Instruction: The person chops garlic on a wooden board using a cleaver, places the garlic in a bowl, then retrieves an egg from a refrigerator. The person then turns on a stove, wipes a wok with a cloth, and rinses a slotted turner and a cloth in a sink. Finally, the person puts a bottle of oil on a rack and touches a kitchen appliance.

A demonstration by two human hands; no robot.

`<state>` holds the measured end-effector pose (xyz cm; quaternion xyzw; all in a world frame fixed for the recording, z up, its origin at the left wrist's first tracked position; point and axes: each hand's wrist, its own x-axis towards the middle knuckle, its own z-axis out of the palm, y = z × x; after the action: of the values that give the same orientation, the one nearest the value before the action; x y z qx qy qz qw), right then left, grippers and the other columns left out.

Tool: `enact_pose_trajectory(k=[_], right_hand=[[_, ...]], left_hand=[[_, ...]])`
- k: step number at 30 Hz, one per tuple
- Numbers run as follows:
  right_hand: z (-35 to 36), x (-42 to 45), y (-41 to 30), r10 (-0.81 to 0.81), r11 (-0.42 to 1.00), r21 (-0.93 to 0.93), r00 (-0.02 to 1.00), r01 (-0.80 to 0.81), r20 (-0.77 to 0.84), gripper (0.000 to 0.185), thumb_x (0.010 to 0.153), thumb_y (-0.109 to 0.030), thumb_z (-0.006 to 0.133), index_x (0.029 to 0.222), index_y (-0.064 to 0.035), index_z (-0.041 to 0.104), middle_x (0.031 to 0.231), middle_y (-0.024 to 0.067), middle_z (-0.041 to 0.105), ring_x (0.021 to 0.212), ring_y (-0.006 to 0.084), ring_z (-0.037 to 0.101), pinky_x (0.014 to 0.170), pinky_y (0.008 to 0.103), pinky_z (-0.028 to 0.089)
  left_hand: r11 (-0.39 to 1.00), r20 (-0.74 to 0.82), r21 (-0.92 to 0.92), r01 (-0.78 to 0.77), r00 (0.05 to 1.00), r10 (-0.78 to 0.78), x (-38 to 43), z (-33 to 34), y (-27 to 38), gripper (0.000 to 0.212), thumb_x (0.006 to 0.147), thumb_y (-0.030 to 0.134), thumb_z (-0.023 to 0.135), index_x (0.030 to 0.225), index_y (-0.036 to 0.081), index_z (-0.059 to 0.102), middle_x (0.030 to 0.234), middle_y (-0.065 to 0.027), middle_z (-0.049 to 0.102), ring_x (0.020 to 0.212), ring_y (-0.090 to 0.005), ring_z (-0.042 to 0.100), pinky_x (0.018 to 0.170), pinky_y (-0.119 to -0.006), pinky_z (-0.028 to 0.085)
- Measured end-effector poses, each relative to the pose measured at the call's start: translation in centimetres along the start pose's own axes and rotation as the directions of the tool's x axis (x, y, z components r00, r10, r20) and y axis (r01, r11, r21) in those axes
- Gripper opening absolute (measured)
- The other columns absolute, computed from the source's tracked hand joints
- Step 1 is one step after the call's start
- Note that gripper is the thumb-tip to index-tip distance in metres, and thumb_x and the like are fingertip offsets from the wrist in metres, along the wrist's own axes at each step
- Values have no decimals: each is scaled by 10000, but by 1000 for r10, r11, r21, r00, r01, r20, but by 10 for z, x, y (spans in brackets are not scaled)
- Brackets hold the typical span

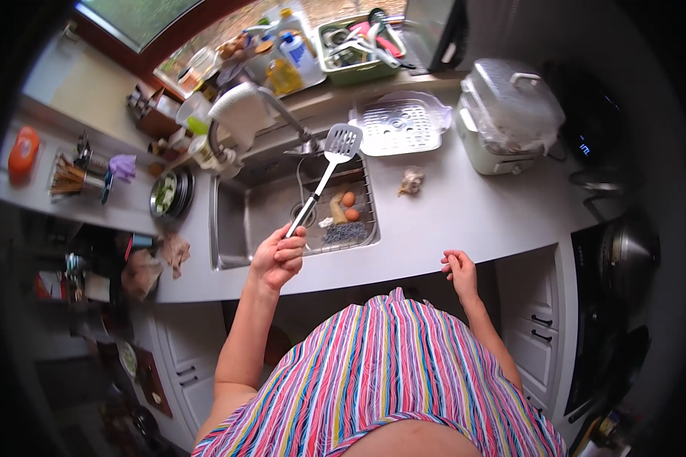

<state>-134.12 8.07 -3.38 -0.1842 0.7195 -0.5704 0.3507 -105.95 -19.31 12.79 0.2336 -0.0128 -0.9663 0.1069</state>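
Note:
My left hand [278, 257] grips the black handle of a slotted metal spatula [334, 157], raised over the front of the sink with its blade tilted up and away. Under it, the stainless steel sink [223, 211] holds a wire rack [371, 212] on its right side. Two brown eggs [349, 199], a pale tan curved piece [337, 208] and a grey mesh scourer [345, 232] lie on that side. At the counter's front edge hangs my right hand [460, 269], its fingers loosely bent and apart, with nothing seen in it.
Behind the sink stands the faucet [306, 137], a white cloth [243, 114] nearby. A perforated tray [400, 127], a small crumpled bag [411, 181] and a lidded white cooker [506, 125] sit on the right counter. Stacked bowls [171, 194] and plastic bags [143, 273] are left.

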Motion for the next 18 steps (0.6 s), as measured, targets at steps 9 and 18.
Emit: enact_pose_trajectory(k=[9,18], right_hand=[[124,67,-42,-118,991,-23,934,133,336,206,918,-174,470,993,-29,595,795,38,632,642,76,573,506,198,421],[348,198,-126,-685,389,-439,573,810,450,271,815,-173,542,1058,-61,590,1088,87,594,1035,267,533,853,395,425]], left_hand=[[943,-102,-158,-292,955,279,-91,-61,13,389,981,221,286,1195,-77,416,564,59,331,400,-23,292,378,-180,222],[898,-271,-312,-311,935,230,-52,-141,106,125,892,94,422,864,-28,408,755,-42,417,485,-49,373,379,-172,343]])
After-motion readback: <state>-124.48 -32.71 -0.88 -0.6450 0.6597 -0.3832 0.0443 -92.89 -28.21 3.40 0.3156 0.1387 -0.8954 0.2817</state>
